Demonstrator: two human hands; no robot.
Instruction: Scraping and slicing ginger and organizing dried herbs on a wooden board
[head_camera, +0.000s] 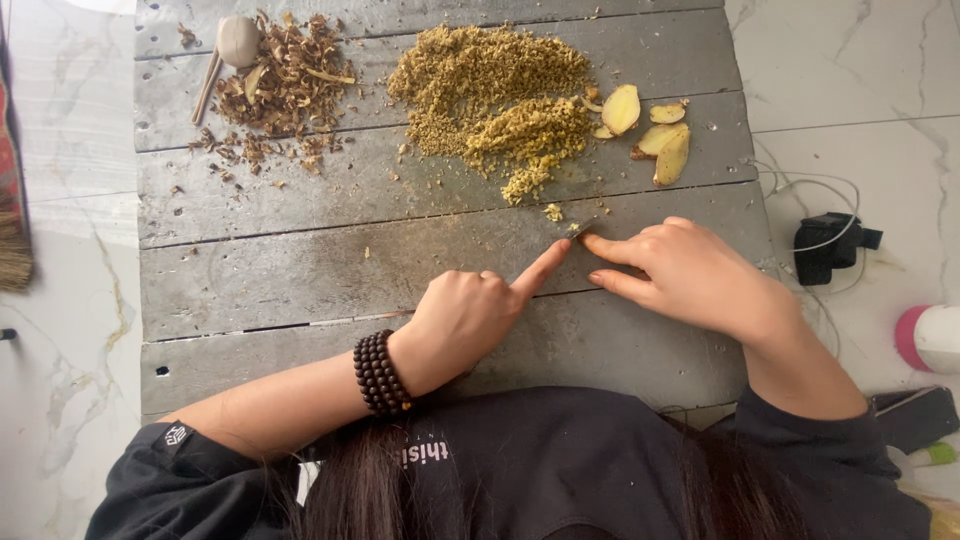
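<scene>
Grey plank board (300, 270): the reference for all places below.

Left hand (470, 315): on the board's near middle, curled into a loose fist with the forefinger stretched out flat on the wood; it grips nothing. A dark bead bracelet (380, 373) sits on the wrist.

Right hand (690, 275): just right of the left forefinger, fingers bent, tips pinching a small dark blade (582, 229); how firmly, I cannot tell.

Small yellow crumb (553, 212): on the board just beyond both fingertips.

Heap of minced yellow bits (495, 100): far middle of the board.

Ginger slices (655, 125): far right, beside the heap.

Brown peelings (285, 85): far left.
</scene>
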